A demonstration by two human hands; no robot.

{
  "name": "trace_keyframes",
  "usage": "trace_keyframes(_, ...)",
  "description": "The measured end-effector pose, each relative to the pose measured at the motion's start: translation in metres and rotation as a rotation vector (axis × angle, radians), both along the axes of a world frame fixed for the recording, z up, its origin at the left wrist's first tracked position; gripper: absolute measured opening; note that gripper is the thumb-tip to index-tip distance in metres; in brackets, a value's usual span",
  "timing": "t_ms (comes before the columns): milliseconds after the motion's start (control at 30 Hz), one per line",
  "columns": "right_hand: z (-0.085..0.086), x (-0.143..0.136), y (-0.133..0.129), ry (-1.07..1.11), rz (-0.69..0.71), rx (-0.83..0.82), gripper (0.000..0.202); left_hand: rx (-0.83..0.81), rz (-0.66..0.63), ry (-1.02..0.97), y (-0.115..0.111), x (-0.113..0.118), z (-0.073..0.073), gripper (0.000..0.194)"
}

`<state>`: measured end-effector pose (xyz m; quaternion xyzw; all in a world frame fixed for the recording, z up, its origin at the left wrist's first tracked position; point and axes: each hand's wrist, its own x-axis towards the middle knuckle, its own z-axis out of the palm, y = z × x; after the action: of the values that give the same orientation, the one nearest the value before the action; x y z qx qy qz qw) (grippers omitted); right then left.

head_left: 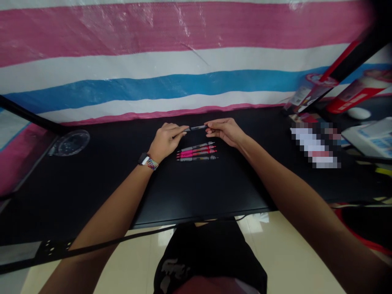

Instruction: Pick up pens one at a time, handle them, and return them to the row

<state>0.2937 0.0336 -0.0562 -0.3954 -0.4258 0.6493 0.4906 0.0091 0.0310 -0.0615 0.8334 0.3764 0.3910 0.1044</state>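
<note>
A dark pen [197,128] lies level between my two hands, behind a row of other pens. My left hand [168,139] pinches its left end, and my right hand [225,130] has its right end between thumb and fingers. Just in front, several pens rest side by side on the black table [199,192]: a grey one [196,147] at the back, pink-red ones [196,152] in the middle and another grey one [197,158] nearest me. A watch and a patterned band are on my left wrist.
At the far left is a clear plastic lid or dish [70,143]. On the right stand a clear cup [310,94] and a red container [357,94], near a white mouse-like object [359,113] and papers [372,136]. A striped sheet [183,61] hangs behind the table.
</note>
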Motion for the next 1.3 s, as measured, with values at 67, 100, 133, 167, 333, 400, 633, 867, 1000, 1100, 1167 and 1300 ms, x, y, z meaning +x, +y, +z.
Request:
trace_keyframes(67, -0.001, 0.0, 0.001, 0.01, 0.003, -0.003, 0.013, -0.022, 0.001, 0.009, -0.001, 0.001, 0.001, 0.028)
trace_keyframes(100, -0.001, 0.0, 0.002, 0.015, 0.003, -0.003, 0.013, -0.033, 0.001, 0.018, -0.001, 0.001, 0.002, 0.027)
trace_keyframes(133, -0.001, 0.0, 0.003, 0.017, 0.003, -0.005, 0.014, -0.045, 0.002, 0.028, -0.002, 0.001, 0.004, 0.027)
trace_keyframes(167, -0.001, 0.0, 0.003, 0.014, 0.003, -0.007, 0.014, -0.058, 0.004, 0.036, -0.003, 0.002, 0.005, 0.03)
trace_keyframes(333, 0.0, -0.001, 0.003, 0.004, 0.007, -0.014, 0.014, -0.13, 0.044, -0.035, -0.005, 0.005, 0.009, 0.039)
trace_keyframes(400, -0.001, -0.001, 0.003, 0.008, 0.001, -0.003, 0.016, -0.155, 0.068, -0.116, -0.005, 0.006, 0.009, 0.024)
trace_keyframes(633, -0.003, 0.0, 0.001, 0.004, 0.013, 0.082, 0.025, -0.314, 0.059, -0.288, -0.001, 0.004, 0.006, 0.04)
trace_keyframes(867, -0.008, 0.001, 0.003, 0.034, 0.013, 0.119, 0.03, -0.334, 0.052, -0.389, 0.007, 0.0, 0.003, 0.039)
trace_keyframes(1000, -0.009, 0.001, 0.004, 0.041, 0.002, 0.121, 0.03, -0.326, 0.026, -0.438, 0.009, -0.001, 0.001, 0.027)
trace_keyframes(1100, -0.008, 0.0, 0.004, 0.04, 0.003, 0.117, 0.031, -0.337, 0.075, -0.39, 0.01, -0.001, 0.0, 0.043)
trace_keyframes(1167, -0.007, 0.0, 0.003, 0.024, -0.006, 0.109, 0.031, -0.351, 0.069, -0.41, 0.011, -0.002, -0.001, 0.037)
trace_keyframes(1300, -0.007, -0.001, 0.003, 0.007, -0.026, 0.109, 0.032, -0.334, 0.018, -0.522, 0.015, -0.004, -0.004, 0.023)
